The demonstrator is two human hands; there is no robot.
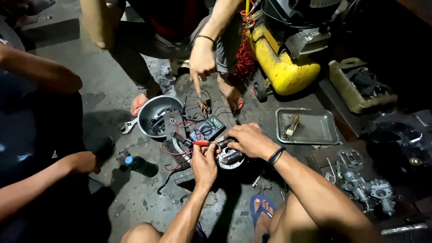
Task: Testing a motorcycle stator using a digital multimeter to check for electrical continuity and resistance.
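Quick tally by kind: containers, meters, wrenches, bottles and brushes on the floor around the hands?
Containers: 2, round metal bowl and flat metal tray
Multimeter: 1
Wrench: 1
Green bottle: 1
Brush, in the tray: 1
Total: 6

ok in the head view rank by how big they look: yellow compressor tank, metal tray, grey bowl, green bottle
1. yellow compressor tank, partly cut off at the top
2. metal tray
3. grey bowl, not far behind the tray
4. green bottle, clearly the smallest
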